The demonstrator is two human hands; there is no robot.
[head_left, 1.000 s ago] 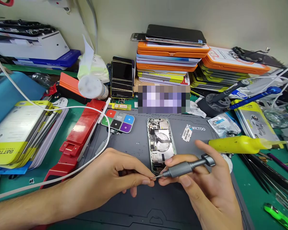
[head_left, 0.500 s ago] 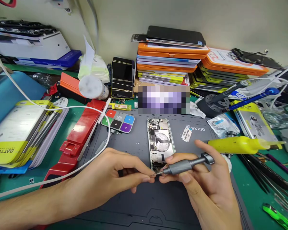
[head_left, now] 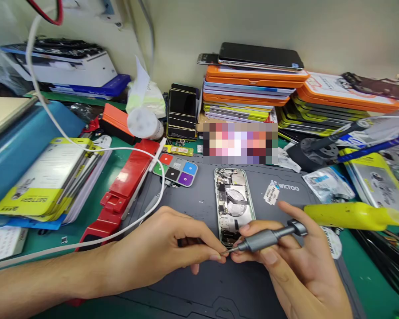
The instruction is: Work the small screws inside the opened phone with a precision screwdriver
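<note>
My right hand [head_left: 295, 261] is closed around a grey precision screwdriver [head_left: 261, 240], its capped end up to the right and its thin shaft pointing left. At that tip, the thumb and index finger of my left hand [head_left: 179, 248] pinch together; whether they grip the bit itself or something tiny on it is too small to tell. Just behind my fingertips lies an opened phone [head_left: 236, 201], its inner parts and round coil showing. My right fingers hide its lower right corner.
The phone lies on a grey work mat [head_left: 193, 283]. A magnetic screw tray [head_left: 175, 170] with coloured squares and a red tool [head_left: 126, 181] are on the left. A white cable [head_left: 133, 225] passes over my left wrist. To the right are a yellow bottle [head_left: 349, 215] and black tweezers [head_left: 379, 257].
The view has shifted, so the bench, phone and both hands appear farther right. My two hands keep the same hold at the screwdriver's tip.
</note>
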